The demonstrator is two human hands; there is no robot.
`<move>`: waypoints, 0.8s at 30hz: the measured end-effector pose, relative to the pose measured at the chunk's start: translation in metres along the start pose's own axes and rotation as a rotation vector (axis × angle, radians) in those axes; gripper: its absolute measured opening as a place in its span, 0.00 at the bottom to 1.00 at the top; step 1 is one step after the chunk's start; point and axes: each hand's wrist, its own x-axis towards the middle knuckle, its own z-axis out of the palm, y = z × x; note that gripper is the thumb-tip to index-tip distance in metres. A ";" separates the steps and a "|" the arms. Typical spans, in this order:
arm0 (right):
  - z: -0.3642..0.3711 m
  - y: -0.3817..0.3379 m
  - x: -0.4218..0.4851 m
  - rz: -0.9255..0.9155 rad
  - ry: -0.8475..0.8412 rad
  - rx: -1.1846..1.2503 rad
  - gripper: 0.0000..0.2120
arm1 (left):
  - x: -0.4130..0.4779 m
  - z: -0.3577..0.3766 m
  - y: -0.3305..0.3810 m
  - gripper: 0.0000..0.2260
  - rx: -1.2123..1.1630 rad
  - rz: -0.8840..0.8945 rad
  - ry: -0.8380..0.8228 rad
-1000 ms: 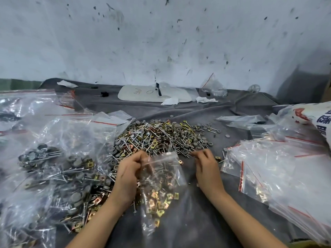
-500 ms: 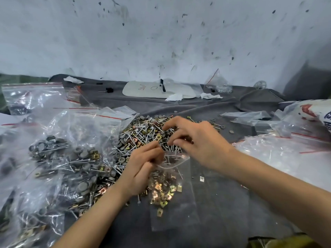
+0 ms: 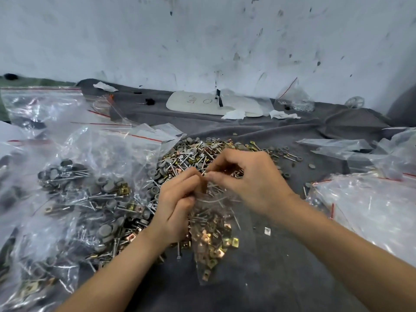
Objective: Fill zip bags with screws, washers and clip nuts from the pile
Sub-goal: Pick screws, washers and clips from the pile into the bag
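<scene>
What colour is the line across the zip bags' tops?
The line is red, in the head view.

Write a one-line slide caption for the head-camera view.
Left hand grips a zip bag holding clip nuts; right hand meets its mouth, before the loose hardware pile, filled bags at left.

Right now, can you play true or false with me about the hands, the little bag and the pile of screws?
The left hand holds the little zip bag at its mouth. True.
The little zip bag is empty. False: gold clip nuts and screws lie in it.
The pile lies beyond the hands on grey cloth. True.
The right hand lies flat on the cloth. False: it is raised, curled, at the bag's mouth.
</scene>
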 end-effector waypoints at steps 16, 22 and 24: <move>0.036 0.077 -0.009 0.601 -0.504 -0.285 0.20 | -0.011 0.001 -0.011 0.07 0.079 -0.134 0.141; 0.006 0.078 -0.004 0.578 -0.228 -0.361 0.07 | -0.013 0.003 -0.008 0.09 0.137 -0.139 0.068; -0.007 0.068 -0.001 0.439 0.078 -0.156 0.04 | -0.013 0.007 -0.007 0.09 0.158 -0.099 -0.003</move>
